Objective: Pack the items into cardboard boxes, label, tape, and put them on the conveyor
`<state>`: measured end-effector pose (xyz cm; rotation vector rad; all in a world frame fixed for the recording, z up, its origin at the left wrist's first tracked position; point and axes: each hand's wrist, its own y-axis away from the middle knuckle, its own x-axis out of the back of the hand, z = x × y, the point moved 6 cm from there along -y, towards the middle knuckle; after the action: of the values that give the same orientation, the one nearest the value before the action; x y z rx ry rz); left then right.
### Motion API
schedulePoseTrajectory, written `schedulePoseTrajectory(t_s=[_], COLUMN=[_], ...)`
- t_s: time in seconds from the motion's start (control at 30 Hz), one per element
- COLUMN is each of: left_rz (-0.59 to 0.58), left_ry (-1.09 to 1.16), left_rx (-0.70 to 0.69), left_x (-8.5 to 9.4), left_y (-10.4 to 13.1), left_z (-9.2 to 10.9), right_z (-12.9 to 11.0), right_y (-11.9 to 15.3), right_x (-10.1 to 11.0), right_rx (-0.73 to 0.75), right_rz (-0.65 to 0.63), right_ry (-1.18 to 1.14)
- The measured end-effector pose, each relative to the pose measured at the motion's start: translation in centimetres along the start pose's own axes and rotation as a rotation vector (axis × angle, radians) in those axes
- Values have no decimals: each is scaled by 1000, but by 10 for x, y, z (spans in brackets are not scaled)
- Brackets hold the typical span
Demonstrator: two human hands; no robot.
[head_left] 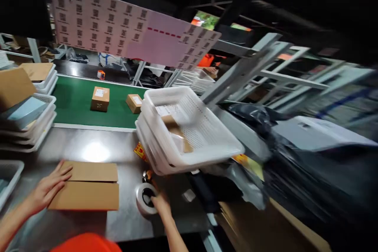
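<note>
A brown cardboard box [88, 195] lies on the metal worktable, its top flaps folded down with a narrow gap between them. My left hand [49, 189] rests on the box's left side, fingers stretched out over the flap edge. To the right of the box is a tape dispenser [146, 199] with a wide roll and a metal and orange front end. My right hand [161, 203], slightly blurred, has its fingers closed at the right side of the roll; part of the grip is hidden.
White plastic baskets [212, 141] are stacked right of centre, the top one holding small parcels. More baskets [44, 122] stand at the left. Beyond the table runs a green conveyor belt [71, 102] with two small boxes [100, 98]. A code board [165, 43] hangs above. Dark plastic bags [310, 189] lie right.
</note>
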<state>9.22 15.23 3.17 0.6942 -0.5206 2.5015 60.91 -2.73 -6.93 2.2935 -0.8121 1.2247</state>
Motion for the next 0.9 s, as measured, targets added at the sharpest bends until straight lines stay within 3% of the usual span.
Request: schedulePoseTrajectory(t_s=[0.1, 0.2, 0.3, 0.37, 0.43, 0.5, 0.57, 0.63, 0.73, 0.8, 0.83, 0.9], left_rz=[-46, -22, -20, -28, -42, -51, -62, 8, 381, 556, 543, 404], left_ry=[58, 98, 123, 127, 120, 114, 115, 113, 255, 596, 823, 1222], left_rx=[-31, -27, -16, -16, -16, -3, 20, 71, 306, 581, 715, 896], left_x=[-8, -11, -14, -13, -13, -11, -10, -9, -6, -24, -42, -77], left_y=[0, 3, 4, 4, 3, 3, 3, 5, 13, 21, 22, 19], left_z=[4, 4, 6, 7, 7, 8, 11, 20, 37, 46, 54, 76], right_z=[-24, -71, -147, -207, -258, -292, -308, -308, -297, -288, -285, -281], right_y=[5, 12, 27, 46, 67, 82, 89, 90, 84, 80, 78, 76], right_x=[1, 31, 81, 100, 98, 82, 65, 54, 51, 49, 48, 45], right_rx=[58, 220, 559, 869, 1131, 1291, 1371, 1427, 1429, 1380, 1352, 1343], right_rz=[-109, -111, -64, -111, -198, -256, -260, -219, -211, -229, -236, -230], right_ry=[-11, -189, -383, -324, -205, -100, -30, -13, -45, -20, 4, 37])
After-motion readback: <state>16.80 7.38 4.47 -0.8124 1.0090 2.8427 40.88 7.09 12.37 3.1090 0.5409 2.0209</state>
